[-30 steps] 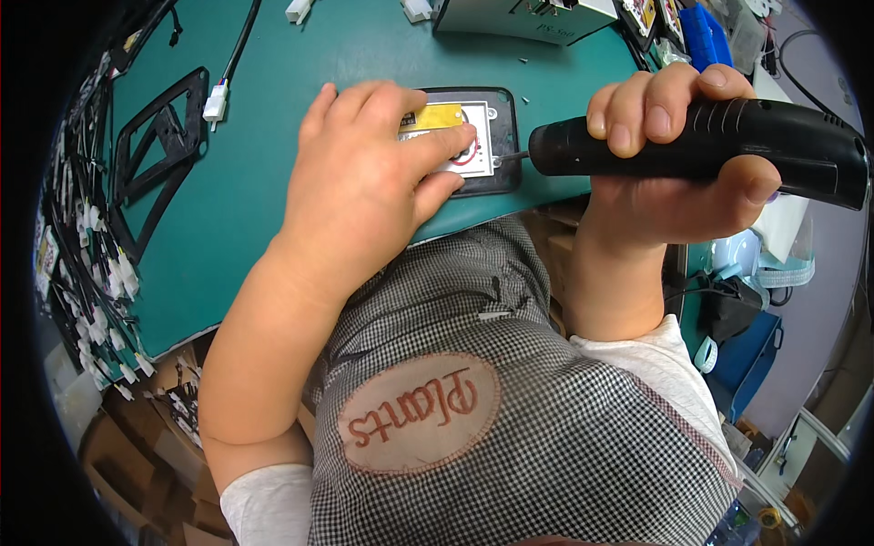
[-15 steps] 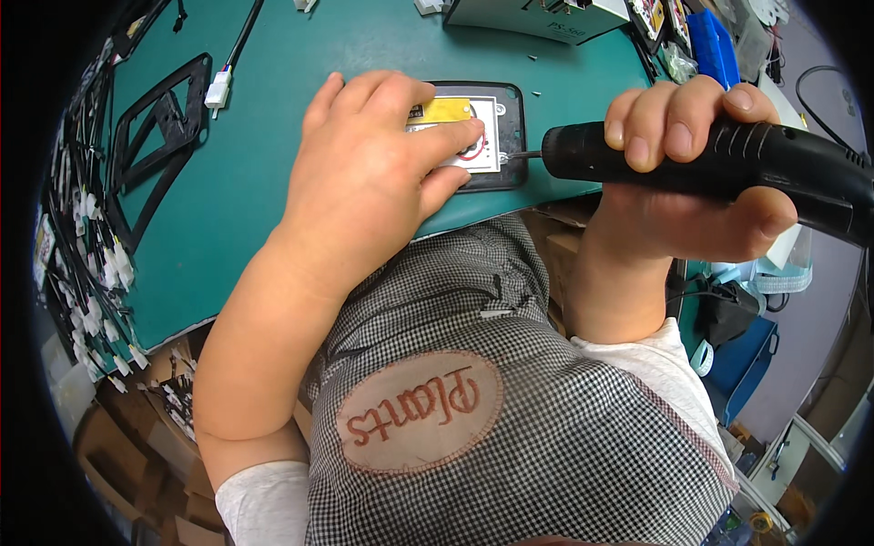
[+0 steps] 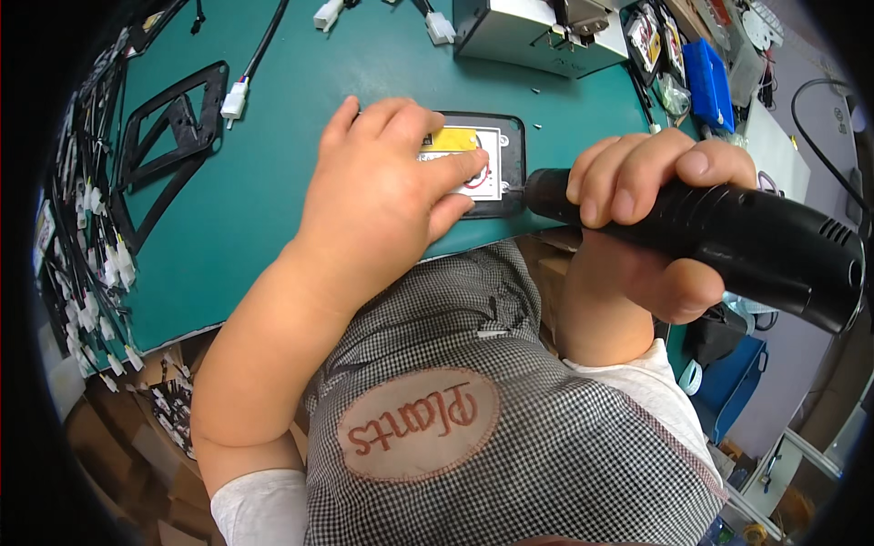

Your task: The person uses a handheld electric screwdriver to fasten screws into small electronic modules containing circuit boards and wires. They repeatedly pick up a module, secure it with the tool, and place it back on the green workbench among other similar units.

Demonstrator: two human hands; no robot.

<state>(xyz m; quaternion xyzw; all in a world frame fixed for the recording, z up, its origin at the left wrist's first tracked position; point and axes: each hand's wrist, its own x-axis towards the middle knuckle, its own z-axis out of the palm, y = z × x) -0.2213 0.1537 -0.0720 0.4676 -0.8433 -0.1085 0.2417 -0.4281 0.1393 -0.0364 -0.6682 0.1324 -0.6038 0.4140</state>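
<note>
One black screwdriver (image 3: pixel 737 227), inside right grip (image 3: pixel 657 168)

Left hand (image 3: pixel 387 182) spread over the white panel (image 3: pixel 494 182) in its black tray (image 3: pixel 516 150), and here's the right hand (image 3: pixel 660 187) gripping a black power screwdriver (image 3: pixel 765 246), nose toward the panel's edge!

From my remote seat: green table (image 3: pixel 209 264), black tray (image 3: pixel 517 150) flat near its front edge. Left of the tray, black frame (image 3: pixel 196 132), then a cable bundle (image 3: pixel 91 264) with white plugs, farther left. One cable with a white plug (image 3: pixel 235 100) sits between frame and tray. Beyond the tray: two more white plugs (image 3: pixel 328 14) (image 3: pixel 440 27), metal box (image 3: pixel 519 41) beyond and slightly right, two small screws (image 3: pixel 535 90) (image 3: pixel 537 126) just right.
</note>
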